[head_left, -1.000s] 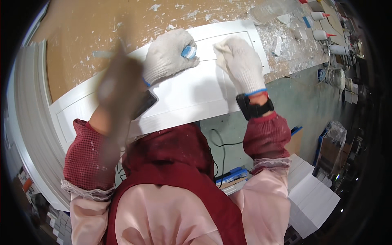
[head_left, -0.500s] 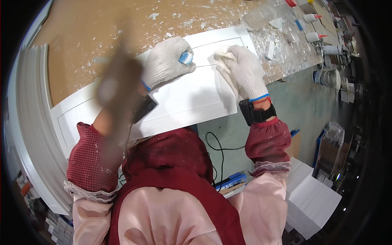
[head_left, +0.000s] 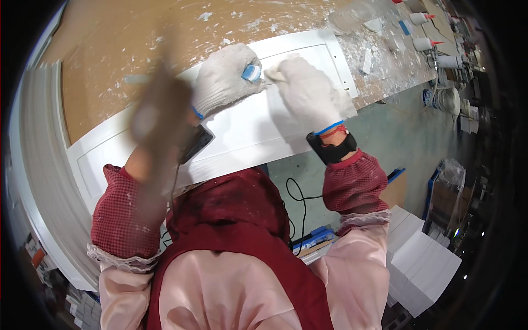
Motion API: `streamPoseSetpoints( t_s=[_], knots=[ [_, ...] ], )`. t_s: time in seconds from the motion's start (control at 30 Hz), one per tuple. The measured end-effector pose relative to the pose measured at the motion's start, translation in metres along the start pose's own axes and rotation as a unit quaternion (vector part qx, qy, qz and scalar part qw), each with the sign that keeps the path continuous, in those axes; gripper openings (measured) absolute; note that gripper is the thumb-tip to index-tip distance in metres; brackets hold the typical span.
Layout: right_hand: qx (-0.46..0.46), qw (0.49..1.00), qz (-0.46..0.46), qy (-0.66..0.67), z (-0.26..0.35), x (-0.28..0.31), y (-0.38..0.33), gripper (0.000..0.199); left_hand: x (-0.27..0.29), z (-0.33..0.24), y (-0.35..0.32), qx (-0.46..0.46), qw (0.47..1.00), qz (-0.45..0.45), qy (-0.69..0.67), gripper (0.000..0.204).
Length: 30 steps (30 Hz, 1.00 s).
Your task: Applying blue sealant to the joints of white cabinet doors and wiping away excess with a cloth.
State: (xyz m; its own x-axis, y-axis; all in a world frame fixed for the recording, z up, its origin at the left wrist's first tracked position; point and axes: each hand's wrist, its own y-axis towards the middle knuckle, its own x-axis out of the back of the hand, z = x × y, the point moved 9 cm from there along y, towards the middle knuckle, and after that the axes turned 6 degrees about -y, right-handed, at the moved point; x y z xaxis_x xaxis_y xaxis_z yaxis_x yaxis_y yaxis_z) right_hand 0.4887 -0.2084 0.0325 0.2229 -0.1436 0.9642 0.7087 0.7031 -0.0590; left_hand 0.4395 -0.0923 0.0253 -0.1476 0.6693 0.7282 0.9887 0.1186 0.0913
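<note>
A long white door panel (head_left: 247,135) lies across a brown workbench (head_left: 110,55) spattered with white filler. My left hand (head_left: 223,80), in a white knit glove, rests on the panel's upper edge and pinches a small blue and white object (head_left: 253,72). My right hand (head_left: 308,93), also gloved, lies palm down on the panel. Its fingertips press at the groove right beside that object, and I see nothing held in it. Each wrist carries a black strapped device; the right one (head_left: 331,148) shows clearly.
Glue bottles with red tips (head_left: 424,44) and scraps sit at the bench's far right end. Stacked white sheets (head_left: 423,264) lie on the floor at lower right, beside a black cable (head_left: 300,201). Curved white trim (head_left: 38,165) runs along the left.
My right hand has slid left along the panel until its fingertips meet the left hand. The left hand has stayed almost in place on the blue and white object.
</note>
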Motion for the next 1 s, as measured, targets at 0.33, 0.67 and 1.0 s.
streamPoseSetpoints(
  t_s=[0.33, 0.67, 1.0],
  knots=[
    [-0.049, 0.997, 0.029, -0.058, -0.001, 0.013, -0.002, 0.037, 0.003, -0.003, -0.001, -0.011, 1.0, -0.002, 0.005, 0.03],
    [-0.026, 0.999, 0.024, -0.028, 0.0, 0.004, 0.0, 0.033, -0.001, 0.004, 0.0, 0.0, 1.0, 0.007, 0.005, 0.029],
    [-0.099, 0.99, 0.078, -0.06, -0.01, 0.009, 0.003, 0.03, -0.002, 0.004, -0.001, -0.027, 0.999, -0.02, 0.008, 0.029]
  ],
)
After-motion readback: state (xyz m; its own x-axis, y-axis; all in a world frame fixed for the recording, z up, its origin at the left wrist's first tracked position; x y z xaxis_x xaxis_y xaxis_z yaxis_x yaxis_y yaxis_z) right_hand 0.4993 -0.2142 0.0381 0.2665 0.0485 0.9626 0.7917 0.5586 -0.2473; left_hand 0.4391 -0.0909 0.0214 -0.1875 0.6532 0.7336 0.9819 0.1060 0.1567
